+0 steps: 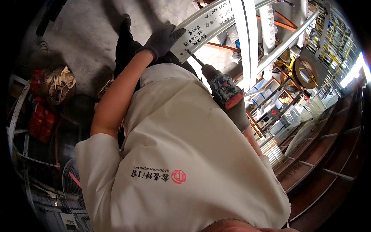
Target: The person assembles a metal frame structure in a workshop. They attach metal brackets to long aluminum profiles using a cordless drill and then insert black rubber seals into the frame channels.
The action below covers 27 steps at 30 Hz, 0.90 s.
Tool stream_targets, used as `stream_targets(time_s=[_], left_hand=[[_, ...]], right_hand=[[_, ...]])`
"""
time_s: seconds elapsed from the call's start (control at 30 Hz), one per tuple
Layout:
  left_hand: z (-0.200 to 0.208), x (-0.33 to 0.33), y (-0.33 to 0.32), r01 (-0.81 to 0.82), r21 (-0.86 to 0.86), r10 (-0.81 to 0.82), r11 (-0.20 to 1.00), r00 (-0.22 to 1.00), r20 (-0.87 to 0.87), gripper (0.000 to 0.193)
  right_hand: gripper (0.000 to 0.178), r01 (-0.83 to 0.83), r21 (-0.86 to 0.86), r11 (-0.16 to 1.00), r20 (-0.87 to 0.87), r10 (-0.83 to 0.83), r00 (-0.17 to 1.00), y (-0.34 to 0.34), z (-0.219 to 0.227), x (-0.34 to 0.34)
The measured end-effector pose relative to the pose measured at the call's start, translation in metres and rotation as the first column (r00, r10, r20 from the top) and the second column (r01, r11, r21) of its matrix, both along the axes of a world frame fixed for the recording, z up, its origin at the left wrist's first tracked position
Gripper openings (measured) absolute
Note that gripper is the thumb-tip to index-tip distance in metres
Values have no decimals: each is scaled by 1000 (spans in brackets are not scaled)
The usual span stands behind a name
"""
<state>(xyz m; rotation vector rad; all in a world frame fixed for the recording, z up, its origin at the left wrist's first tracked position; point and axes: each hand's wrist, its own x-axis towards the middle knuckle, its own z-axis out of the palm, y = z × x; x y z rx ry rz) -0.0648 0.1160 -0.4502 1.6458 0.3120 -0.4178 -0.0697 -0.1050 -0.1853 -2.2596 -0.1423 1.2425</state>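
Ideally, with the white profile (208,28) ending just beyond the shirt (181,127), the left hand (162,41), clamped on its edge, should brace it firmly while the right hand (238,116), wrapped round the drill (222,86), holds the bit (196,58) square to its face and presses evenly.

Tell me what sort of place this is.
Probably a workshop or small factory: a power drill points at a long white bar marked with handwriting, and the grey floor looks like concrete.
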Motion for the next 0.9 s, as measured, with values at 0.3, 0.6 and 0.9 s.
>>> stream_targets(time_s=[0.3, 0.6, 0.9], left_hand=[[-13, 2, -3, 51, 45, -51, 998, 999, 8, 63], [-9, 1, -13, 31, 162, -43, 986, 997, 67, 59], [-16, 1, -14, 35, 148, -39, 988, 999, 30, 64]], right_hand=[[49, -197, -108, 974, 68, 205, 976, 34, 9, 24], [43, -141, -196, 970, 52, 154, 987, 26, 24, 32], [38, -190, -161, 969, 30, 197, 980, 33, 4, 36]])
